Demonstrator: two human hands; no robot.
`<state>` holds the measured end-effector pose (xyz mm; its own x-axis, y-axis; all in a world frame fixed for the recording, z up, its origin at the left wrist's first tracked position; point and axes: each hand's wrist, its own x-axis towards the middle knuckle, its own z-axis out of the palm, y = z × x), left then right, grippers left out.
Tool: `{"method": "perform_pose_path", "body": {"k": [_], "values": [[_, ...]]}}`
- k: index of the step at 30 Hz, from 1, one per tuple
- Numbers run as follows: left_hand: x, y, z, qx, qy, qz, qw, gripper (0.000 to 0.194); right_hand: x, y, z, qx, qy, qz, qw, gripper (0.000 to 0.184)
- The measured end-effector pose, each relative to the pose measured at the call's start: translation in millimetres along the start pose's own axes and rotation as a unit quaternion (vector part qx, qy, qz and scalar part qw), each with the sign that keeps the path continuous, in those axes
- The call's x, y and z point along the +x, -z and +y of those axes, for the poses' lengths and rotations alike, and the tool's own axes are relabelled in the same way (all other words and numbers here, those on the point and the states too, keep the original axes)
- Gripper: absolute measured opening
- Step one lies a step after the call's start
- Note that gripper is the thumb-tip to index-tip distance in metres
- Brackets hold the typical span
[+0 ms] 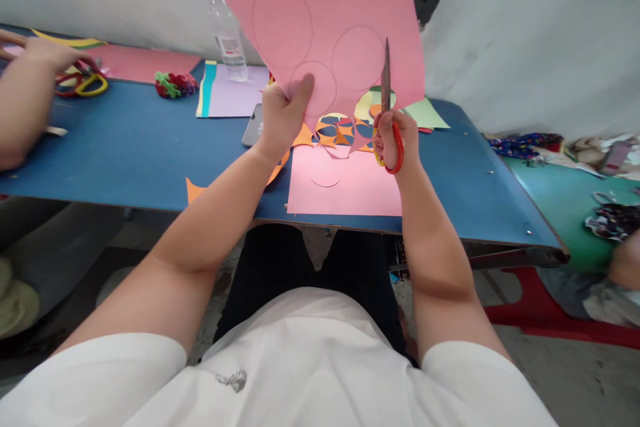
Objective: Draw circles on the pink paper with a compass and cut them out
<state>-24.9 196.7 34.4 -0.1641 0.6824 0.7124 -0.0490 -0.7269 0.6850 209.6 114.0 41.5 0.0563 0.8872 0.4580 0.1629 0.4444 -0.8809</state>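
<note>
My left hand (283, 113) is closed on the lower edge of a large pink paper sheet (320, 7), held upright above the blue table (125, 153). Pencilled circles are drawn on the sheet. My right hand (395, 137) grips red-handled scissors (387, 107), whose blades point up against the sheet's lower right part. Below both hands a second pink sheet (345, 190) lies flat at the table's front edge. Cut coloured paper circles (335, 128) lie just behind it.
Another person's hand (35, 57) at the far left rests by yellow and red scissors (85, 83). A clear plastic bottle (225, 30), a purple sheet (235, 90), a phone (254, 125) and orange scraps (195, 188) lie on the table. A green table (555, 200) stands to the right.
</note>
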Motion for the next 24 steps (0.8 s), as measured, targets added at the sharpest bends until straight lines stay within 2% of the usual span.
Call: {"method": "perform_pose_path", "body": {"k": [7,16,24], "values": [[2.3,1.3,-2.1,-0.006,0.009,-0.001,1.000,0.078,-1.7,1.2,0.2,0.011,-0.002,0.002,1.000,0.085],[6.7,1.9,-9.8,-0.041,0.047,0.010,0.998,0.061,-1.3,1.9,-0.3,-0.010,-0.015,-0.005,1.000,0.087],[8.3,3.6,-12.6,-0.040,0.036,0.010,0.998,0.067,-1.9,3.9,-0.4,-0.032,-0.012,-0.010,0.999,0.087]]}}
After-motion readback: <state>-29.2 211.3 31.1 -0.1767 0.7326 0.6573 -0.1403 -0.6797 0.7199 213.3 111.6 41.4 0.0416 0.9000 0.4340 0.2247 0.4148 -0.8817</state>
